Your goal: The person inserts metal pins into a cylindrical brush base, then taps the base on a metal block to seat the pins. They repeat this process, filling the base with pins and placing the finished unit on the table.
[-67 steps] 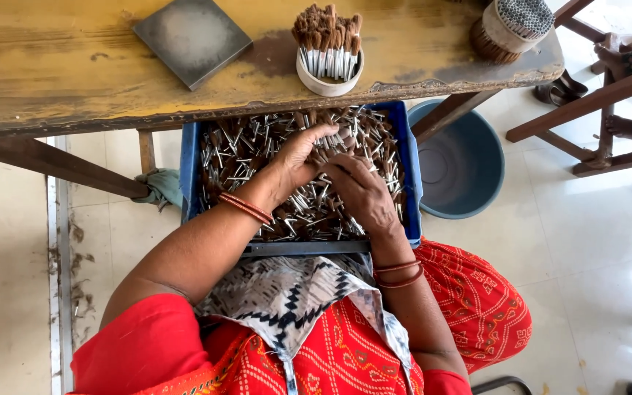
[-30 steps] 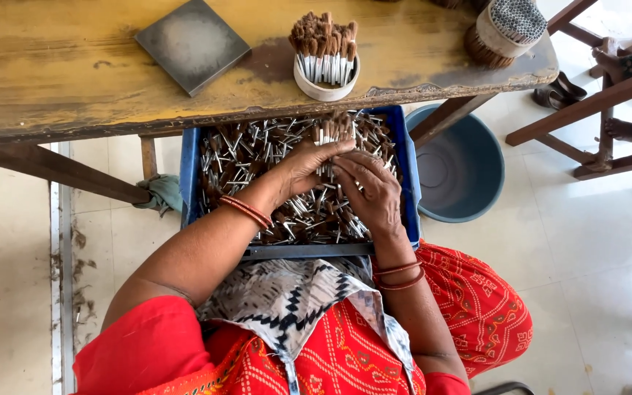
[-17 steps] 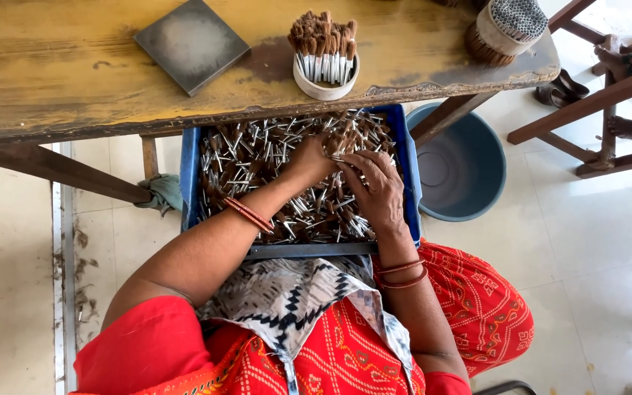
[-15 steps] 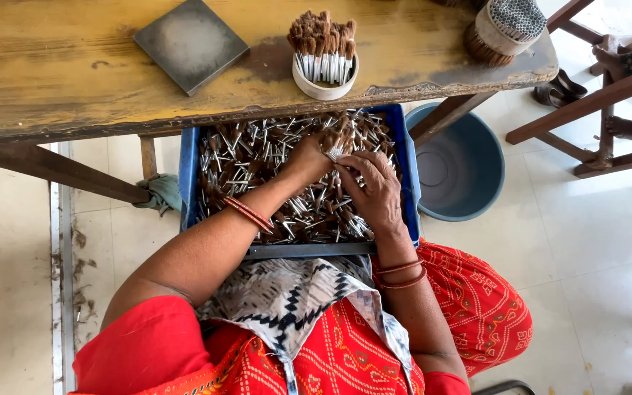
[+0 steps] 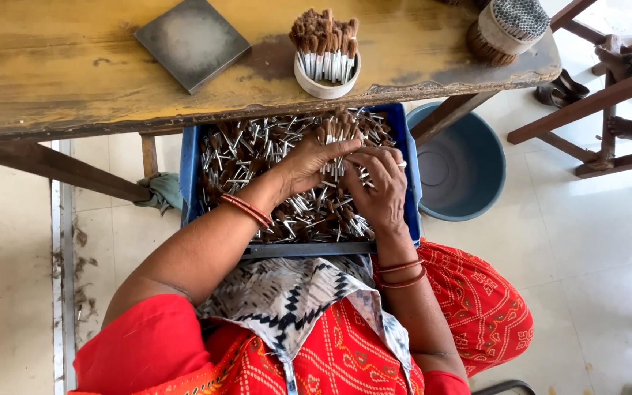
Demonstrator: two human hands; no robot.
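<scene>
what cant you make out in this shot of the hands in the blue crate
- Head view: the far end of the blue crate is hidden under the wooden table.
- How many brush heads the left hand and right hand hold: fingers cover them.
- The round brush bundle is cut off by the top edge.

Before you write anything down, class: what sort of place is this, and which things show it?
Probably a small handcraft workshop making brushes. A blue crate holds loose brush heads, both hands gather a bunch, and a white cup of finished ones stands on the worn wooden bench.
</scene>
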